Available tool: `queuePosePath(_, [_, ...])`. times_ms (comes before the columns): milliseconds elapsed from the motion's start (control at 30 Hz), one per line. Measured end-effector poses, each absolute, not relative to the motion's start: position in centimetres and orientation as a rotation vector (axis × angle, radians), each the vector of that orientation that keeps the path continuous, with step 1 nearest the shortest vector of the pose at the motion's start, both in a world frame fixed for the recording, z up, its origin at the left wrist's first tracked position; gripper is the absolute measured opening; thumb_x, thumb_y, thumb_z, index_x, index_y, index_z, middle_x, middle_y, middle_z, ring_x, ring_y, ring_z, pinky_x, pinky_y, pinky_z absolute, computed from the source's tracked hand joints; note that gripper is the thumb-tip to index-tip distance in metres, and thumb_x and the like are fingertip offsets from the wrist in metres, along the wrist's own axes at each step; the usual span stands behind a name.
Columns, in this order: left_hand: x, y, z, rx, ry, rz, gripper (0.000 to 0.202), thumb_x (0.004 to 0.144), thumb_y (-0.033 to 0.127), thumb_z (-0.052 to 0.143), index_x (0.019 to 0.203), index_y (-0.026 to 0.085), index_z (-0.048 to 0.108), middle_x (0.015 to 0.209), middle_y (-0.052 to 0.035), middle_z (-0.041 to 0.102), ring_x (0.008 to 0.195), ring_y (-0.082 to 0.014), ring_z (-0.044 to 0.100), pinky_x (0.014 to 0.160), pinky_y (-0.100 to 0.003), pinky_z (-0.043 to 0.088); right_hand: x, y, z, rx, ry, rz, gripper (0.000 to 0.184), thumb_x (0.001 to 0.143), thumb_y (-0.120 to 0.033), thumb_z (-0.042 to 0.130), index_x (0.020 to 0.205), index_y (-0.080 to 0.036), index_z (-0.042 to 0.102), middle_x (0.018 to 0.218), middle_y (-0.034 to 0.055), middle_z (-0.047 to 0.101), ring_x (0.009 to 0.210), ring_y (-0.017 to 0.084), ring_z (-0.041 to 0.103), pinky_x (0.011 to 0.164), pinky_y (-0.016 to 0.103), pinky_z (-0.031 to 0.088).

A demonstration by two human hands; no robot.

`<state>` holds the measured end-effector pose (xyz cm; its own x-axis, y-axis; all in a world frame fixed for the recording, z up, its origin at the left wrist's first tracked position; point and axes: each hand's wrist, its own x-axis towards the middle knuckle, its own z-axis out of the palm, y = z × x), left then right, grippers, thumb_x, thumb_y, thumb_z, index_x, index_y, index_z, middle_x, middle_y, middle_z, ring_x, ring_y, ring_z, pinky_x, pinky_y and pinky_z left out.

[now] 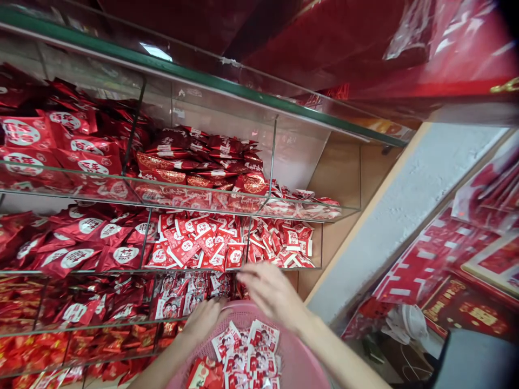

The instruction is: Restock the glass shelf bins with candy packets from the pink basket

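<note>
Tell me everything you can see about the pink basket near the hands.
The pink basket looks like plastic, with a seemingly perforated wall and a round rim. It sits at the bottom of the view, partly cut off. It holds small red-and-white packets. The left hand grips its far rim; the right hand is above it, blurred.

Glass shelves and dividers hem the heaped packets (narrow gaps above); pink basket blocks below.
</note>
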<state>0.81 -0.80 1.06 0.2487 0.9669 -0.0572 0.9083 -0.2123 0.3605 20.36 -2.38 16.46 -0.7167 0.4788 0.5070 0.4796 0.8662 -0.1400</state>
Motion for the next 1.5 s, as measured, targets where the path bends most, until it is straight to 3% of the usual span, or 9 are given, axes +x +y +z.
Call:
queuePosePath(100, [0.8,-0.7,0.8,2.267,1.726,0.254,0.052,0.091,0.053,0.023,0.108,0.022,0.061,0.100,-0.0089,0.070,0.088,-0.0244,0.065,0.072,-0.031,0.045,21.4,-1.6,23.3,-0.634,-2.169,-0.178,0.037,0.086,-0.013,0.044,0.119,-0.026,0.054,0.112,0.0066,0.060,0.105,0.021,0.053,0.090,0.042,0.042])
queuePosePath(200, [0.8,-0.8,0.8,2.235,1.742,0.238,0.049,0.091,0.051,0.026,0.110,0.022,0.060,0.099,-0.0076,0.070,0.090,-0.0235,0.065,0.074,-0.030,0.045,22.4,0.5,29.1,-0.707,-1.923,-0.251,0.026,0.085,-0.015,0.046,0.104,-0.022,0.062,0.099,0.0067,0.064,0.095,0.021,0.058,0.086,0.041,0.045])
queuePosePath(367, [0.8,-1.0,1.3,2.239,1.736,0.240,0.049,0.091,0.049,0.025,0.107,0.022,0.061,0.102,-0.0070,0.069,0.091,-0.0235,0.064,0.074,-0.030,0.045,23.1,7.2,34.3,-0.959,-2.049,0.078,0.021,0.075,-0.020,0.057,0.093,-0.013,0.064,0.089,0.0078,0.068,0.079,0.017,0.061,0.077,0.035,0.049])
queuePosePath(500, [0.8,-1.1,1.4,2.238,1.734,0.246,0.049,0.092,0.049,0.022,0.106,0.022,0.061,0.102,-0.0063,0.069,0.089,-0.0219,0.064,0.072,-0.029,0.045,22.2,12.0,35.0,-1.074,-2.116,0.207,0.020,0.076,-0.021,0.054,0.090,-0.012,0.066,0.092,0.0079,0.068,0.084,0.017,0.060,0.082,0.033,0.046])
queuePosePath(667, [0.8,-0.9,1.0,2.230,1.755,0.257,0.049,0.091,0.051,0.023,0.104,0.024,0.062,0.104,-0.0056,0.068,0.090,-0.0220,0.064,0.074,-0.029,0.045,19.9,13.6,34.8,-1.189,-2.255,0.268,0.026,0.081,-0.027,0.045,0.081,-0.013,0.066,0.078,0.0027,0.066,0.077,0.016,0.057,0.075,0.030,0.044])
queuePosePath(967, [0.8,-0.8,0.7,2.221,1.770,0.246,0.048,0.091,0.050,0.025,0.108,0.024,0.061,0.105,-0.0063,0.068,0.091,-0.0217,0.064,0.077,-0.029,0.045,20.1,12.4,34.1,-1.086,-2.157,0.629,0.018,0.069,-0.023,0.056,0.085,-0.016,0.061,0.076,-0.0006,0.063,0.069,0.012,0.054,0.067,0.024,0.046])
queuePosePath(1133, [0.8,-0.8,0.7,2.237,1.769,0.258,0.048,0.091,0.050,0.026,0.109,0.023,0.061,0.105,-0.0059,0.069,0.092,-0.0221,0.064,0.076,-0.030,0.045,20.4,12.1,34.0,-0.840,-2.091,0.755,0.047,0.061,-0.014,0.065,0.107,-0.017,0.053,0.105,0.0036,0.060,0.082,0.012,0.056,0.075,0.025,0.048])
queuePosePath(1233, [0.8,-0.9,0.8,2.238,1.756,0.264,0.047,0.091,0.049,0.027,0.110,0.022,0.061,0.106,-0.0065,0.068,0.092,-0.0227,0.064,0.075,-0.030,0.045,20.6,12.0,34.0,-0.779,-2.080,0.762,0.060,0.060,-0.014,0.067,0.117,-0.020,0.048,0.118,0.0063,0.053,0.084,0.012,0.056,0.073,0.025,0.050])
queuePosePath(1500, [0.6,-0.8,0.6,2.209,1.757,0.257,0.048,0.092,0.051,0.024,0.109,0.024,0.060,0.105,-0.0054,0.069,0.092,-0.0208,0.064,0.075,-0.027,0.045,20.9,12.5,34.0,-0.743,-1.929,0.773,0.067,0.060,-0.015,0.069,0.122,-0.019,0.046,0.118,0.0075,0.054,0.078,0.010,0.057,0.075,0.028,0.051])
